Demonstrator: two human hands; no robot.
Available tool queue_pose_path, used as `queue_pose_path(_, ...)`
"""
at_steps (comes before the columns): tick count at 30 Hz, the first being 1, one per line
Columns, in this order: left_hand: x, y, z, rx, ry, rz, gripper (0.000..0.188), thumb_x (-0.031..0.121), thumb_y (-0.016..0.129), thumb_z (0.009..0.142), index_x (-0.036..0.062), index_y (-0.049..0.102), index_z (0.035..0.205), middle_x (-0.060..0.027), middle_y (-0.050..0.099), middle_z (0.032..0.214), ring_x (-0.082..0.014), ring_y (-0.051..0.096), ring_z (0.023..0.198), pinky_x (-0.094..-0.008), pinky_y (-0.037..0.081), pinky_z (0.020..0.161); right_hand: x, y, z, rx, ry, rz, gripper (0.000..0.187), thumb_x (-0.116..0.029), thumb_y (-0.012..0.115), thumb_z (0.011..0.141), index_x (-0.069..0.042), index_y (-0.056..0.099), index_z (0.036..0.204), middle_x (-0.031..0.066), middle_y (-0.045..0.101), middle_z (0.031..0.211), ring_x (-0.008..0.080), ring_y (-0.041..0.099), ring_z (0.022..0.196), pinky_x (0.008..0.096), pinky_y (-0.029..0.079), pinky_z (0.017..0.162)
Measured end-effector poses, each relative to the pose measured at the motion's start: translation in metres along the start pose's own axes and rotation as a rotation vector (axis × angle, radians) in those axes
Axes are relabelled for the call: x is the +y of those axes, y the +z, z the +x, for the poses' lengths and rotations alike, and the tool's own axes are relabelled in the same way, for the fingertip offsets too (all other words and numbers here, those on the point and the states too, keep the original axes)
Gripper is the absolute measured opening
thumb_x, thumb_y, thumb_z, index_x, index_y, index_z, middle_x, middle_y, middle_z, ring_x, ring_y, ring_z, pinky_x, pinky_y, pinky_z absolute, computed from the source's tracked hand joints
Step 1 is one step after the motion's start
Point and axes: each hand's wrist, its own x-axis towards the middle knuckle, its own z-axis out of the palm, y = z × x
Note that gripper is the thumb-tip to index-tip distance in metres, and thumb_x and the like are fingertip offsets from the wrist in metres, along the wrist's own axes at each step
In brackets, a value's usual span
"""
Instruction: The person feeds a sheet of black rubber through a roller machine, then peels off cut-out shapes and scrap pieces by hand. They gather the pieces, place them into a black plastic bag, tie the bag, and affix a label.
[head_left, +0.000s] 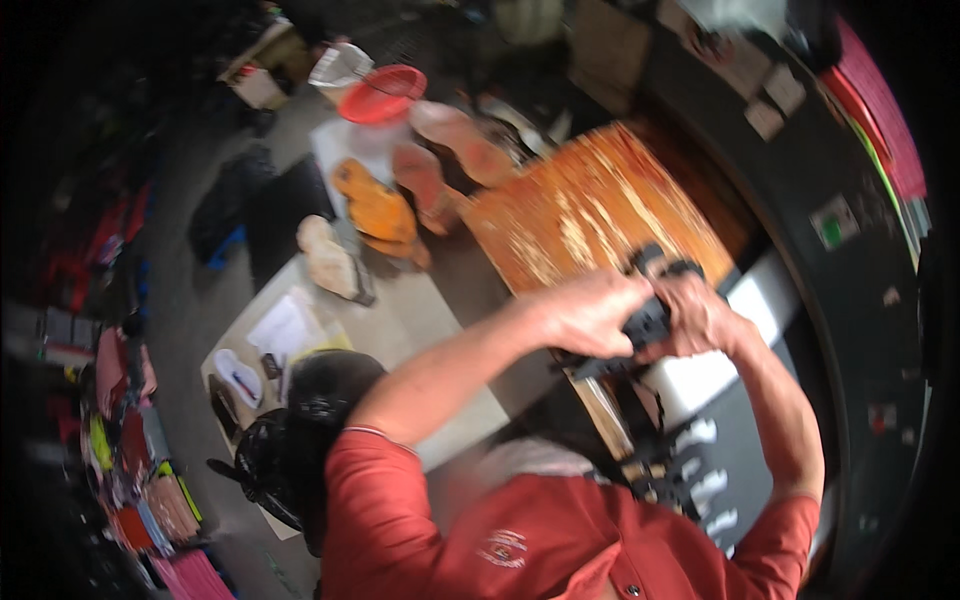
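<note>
Both my hands are at the near right edge of a worn orange-brown wooden block (600, 205). My left hand (600, 310) and my right hand (695, 312) grip a black, rounded piece (648, 325) between them. Fingers on both hands are closed around it. Blur and the hands themselves hide its exact kind; black parts stick out above and below my grip.
Left of the block, a pale table (420, 310) bears several foot-shaped forms, one orange (380, 212). A red basin (382, 95) stands at the back. Black plastic bags (330, 390) sit left of my arm. White pieces (705, 485) lie on a dark surface at right.
</note>
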Motion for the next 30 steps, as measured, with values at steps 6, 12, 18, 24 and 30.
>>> queue_pose_path(6, -0.009, -0.047, -0.001, 0.078, 0.095, -0.259, 0.074, 0.02, 0.087, 0.08, -0.0019, 0.053, 0.142, -0.0233, 0.073, 0.125, -0.0313, 0.072, 0.118, -0.0382, 0.056, 0.104, -0.037, -0.019, -0.005, 0.181, 0.342, 0.128, 0.053, -0.015, 0.094, 0.067, -0.002, 0.071, 0.113, 0.0144, 0.079, 0.097, 0.0298, 0.076, 0.088, 0.0413, 0.06, 0.087)
queue_pose_path(12, -0.05, -0.044, -0.007, 0.236, 0.416, -1.157, 0.1, 0.058, 0.08, 0.091, -0.0055, 0.04, 0.156, -0.0124, 0.066, 0.137, -0.0173, 0.065, 0.125, -0.0298, 0.05, 0.109, -0.046, -0.023, -0.007, 0.488, 0.221, 0.544, 0.059, -0.011, 0.093, 0.064, 0.004, 0.071, 0.116, 0.0059, 0.077, 0.104, 0.0148, 0.072, 0.093, 0.0318, 0.058, 0.092)
queue_pose_path(18, -0.043, 0.029, -0.011, 0.426, 0.431, -1.486, 0.1, 0.062, 0.085, 0.084, -0.0011, 0.048, 0.152, -0.0097, 0.063, 0.141, -0.0206, 0.055, 0.137, -0.0366, 0.046, 0.115, -0.052, -0.015, 0.0, 0.639, 0.219, 0.685, 0.07, -0.031, 0.097, 0.069, 0.001, 0.071, 0.126, 0.0113, 0.078, 0.115, 0.0259, 0.074, 0.104, 0.0398, 0.055, 0.106)
queue_pose_path(24, -0.013, 0.036, -0.006, 0.539, 0.197, -1.315, 0.071, 0.02, 0.087, 0.088, 0.0039, 0.053, 0.149, -0.0072, 0.065, 0.137, -0.0196, 0.06, 0.125, -0.0361, 0.047, 0.112, -0.074, 0.0, 0.002, 0.72, 0.439, 0.516, 0.07, -0.025, 0.093, 0.074, 0.002, 0.066, 0.133, 0.0134, 0.075, 0.122, 0.0269, 0.071, 0.113, 0.0388, 0.053, 0.107)
queue_pose_path(30, 0.002, 0.032, -0.019, 0.56, 0.209, -1.418, 0.059, 0.012, 0.087, 0.087, 0.0035, 0.062, 0.14, -0.0055, 0.07, 0.132, -0.0179, 0.064, 0.121, -0.0342, 0.05, 0.107, -0.077, -0.011, -0.015, 0.547, 0.309, 0.425, 0.09, -0.028, 0.1, 0.072, 0.002, 0.055, 0.144, 0.0126, 0.07, 0.13, 0.023, 0.065, 0.122, 0.0378, 0.051, 0.108)
